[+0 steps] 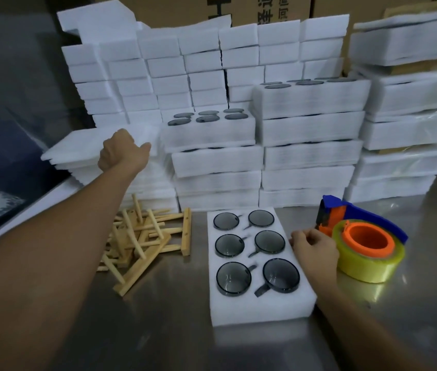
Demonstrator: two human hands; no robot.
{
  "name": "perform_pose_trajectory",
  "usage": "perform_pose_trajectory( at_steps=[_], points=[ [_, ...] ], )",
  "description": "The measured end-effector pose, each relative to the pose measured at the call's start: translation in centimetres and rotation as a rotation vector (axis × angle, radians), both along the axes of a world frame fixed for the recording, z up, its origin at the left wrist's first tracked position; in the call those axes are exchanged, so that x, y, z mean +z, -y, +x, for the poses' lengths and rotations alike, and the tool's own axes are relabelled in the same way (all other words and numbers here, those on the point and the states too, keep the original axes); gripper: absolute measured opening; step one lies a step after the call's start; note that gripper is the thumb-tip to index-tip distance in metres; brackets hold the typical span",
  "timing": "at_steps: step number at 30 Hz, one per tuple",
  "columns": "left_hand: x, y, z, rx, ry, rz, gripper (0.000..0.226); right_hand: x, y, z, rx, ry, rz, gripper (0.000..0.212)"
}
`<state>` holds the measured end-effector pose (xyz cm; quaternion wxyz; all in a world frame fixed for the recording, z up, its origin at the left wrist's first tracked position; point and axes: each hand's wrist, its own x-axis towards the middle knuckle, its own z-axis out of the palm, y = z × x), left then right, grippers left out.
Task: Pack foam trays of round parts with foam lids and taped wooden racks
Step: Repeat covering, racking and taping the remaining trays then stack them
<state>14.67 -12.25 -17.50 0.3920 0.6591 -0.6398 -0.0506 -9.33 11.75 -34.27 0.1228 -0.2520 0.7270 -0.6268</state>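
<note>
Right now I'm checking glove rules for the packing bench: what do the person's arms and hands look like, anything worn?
Both hands are bare: no gloves on the left hand or the right hand. Both forearms are bare too, with no sleeve in view. No watch, ring, band or marking shows at either wrist.

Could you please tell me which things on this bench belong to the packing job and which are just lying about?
In the job: open tray of six round parts, lid stack under the left hand, wooden racks, tape dispenser by the right hand.

Lying about: cardboard boxes, blue cloth.
</note>
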Motion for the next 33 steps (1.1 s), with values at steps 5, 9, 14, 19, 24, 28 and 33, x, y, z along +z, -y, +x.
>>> perform_pose_trajectory(
  at_steps=[5,9,14,19,24,28,33],
  points=[
    [0.7,0.8,0.3,0.044,-0.071,0.071,0.053,-0.1,0.2,-0.1,-0.013,-0.02,0.015,0.019],
    [0.5,1.2,1.1,0.02,-0.172,0.13,0.054,-0.2,0.3,-0.1,-0.019,-0.024,0.021,0.018],
    [0.8,0.2,1.0,0.085,-0.04,-0.027,0.038,-0.1,0.3,0.0,-0.013,-0.015,0.012,0.018],
    [-0.3,-3.2,0.8,0.07,-0.172,-0.362,0.035,0.0,0.2,0.1,-0.007,-0.01,0.008,0.018],
    [-3.4,-9.8,0.5,-0.14,-0.425,-0.552,0.036,0.0,-0.1,0.2,0.012,-0.013,-0.005,0.018],
    [-8.0,-15.5,-0.7,-0.382,-0.479,-0.541,0.034,-0.2,-0.2,0.2,0.03,-0.01,-0.023,0.019],
    [-13.2,-19.6,-2.0,-0.558,-0.462,-0.476,0.026,-0.3,-0.8,0.1,0.092,0.043,-0.068,0.019]
  ],
)
